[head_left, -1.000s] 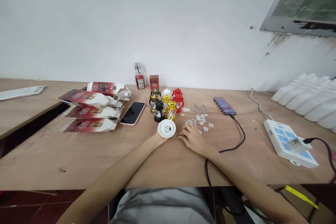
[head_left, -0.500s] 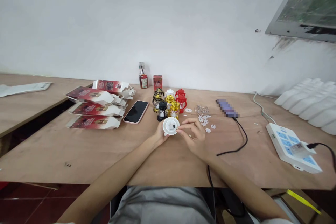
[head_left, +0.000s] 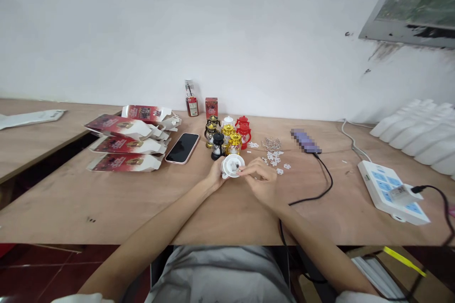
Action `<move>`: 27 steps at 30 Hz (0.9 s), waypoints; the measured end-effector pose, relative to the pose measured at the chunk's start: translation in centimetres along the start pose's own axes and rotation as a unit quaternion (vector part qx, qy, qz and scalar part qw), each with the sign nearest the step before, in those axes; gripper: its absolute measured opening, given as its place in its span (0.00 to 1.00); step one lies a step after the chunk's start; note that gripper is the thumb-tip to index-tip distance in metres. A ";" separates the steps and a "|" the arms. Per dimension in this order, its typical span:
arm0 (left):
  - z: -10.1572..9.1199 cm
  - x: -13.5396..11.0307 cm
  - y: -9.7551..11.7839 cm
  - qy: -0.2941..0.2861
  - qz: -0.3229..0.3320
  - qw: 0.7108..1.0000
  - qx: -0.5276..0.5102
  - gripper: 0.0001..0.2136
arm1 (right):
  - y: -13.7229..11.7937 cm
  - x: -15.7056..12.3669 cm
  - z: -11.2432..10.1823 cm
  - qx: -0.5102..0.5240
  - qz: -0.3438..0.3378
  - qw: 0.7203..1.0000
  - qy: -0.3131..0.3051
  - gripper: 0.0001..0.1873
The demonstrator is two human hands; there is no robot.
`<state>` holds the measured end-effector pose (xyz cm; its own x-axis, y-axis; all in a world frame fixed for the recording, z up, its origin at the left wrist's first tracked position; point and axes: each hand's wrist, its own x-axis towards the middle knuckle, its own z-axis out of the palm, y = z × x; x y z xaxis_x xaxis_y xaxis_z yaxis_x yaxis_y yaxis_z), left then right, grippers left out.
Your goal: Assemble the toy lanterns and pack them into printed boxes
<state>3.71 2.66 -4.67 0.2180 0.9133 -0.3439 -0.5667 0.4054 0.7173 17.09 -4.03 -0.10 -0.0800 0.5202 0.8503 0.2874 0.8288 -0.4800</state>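
Observation:
My left hand (head_left: 215, 176) is closed around a small white lantern (head_left: 232, 165), its round base turned toward me with a dark slot in the middle. My right hand (head_left: 260, 178) is pinched at the base's right edge, fingertips touching it; what they hold is too small to make out. Just behind stands a cluster of small lanterns (head_left: 227, 135) in gold, black, white and red. Small white pieces (head_left: 275, 158) and a pile of metal wire bits (head_left: 271, 143) lie to the right of my hands.
Red flat cartons (head_left: 122, 144) are stacked at the left beside a phone (head_left: 182, 147). A purple device (head_left: 304, 141) with a black cable (head_left: 322, 184), a white power strip (head_left: 391, 191) and white bottles (head_left: 419, 132) sit at the right. A gap splits the wooden tables (head_left: 106, 199) at left.
My right hand lifted off the table and came to the lantern's base, pinching at its edge. My left hand tilted the lantern so its base faces me more.

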 end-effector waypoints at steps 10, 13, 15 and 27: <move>0.0 0.1 -0.4 0.009 0.017 1.000 0.015 0.09 | 0.2 0.2 -0.8 -0.130 -0.057 0.989 -0.049 0.11; -0.1 0.1 -0.4 0.004 0.021 1.000 0.013 0.08 | 0.4 0.2 -1.1 -0.162 -0.087 0.981 -0.064 0.11; -0.1 0.1 -0.3 0.002 0.021 1.000 0.012 0.08 | 0.6 0.2 -1.2 -0.165 -0.095 0.979 -0.072 0.12; 0.1 0.2 0.2 0.040 0.007 0.999 -0.016 0.07 | 0.7 1.9 -3.5 -0.144 -0.012 0.986 -0.082 0.06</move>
<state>3.71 2.94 -4.56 0.1458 0.9125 -0.3823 -0.5944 0.3897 0.7035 20.45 -3.15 1.94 -0.2369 0.5474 0.8027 0.5407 0.7607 -0.3592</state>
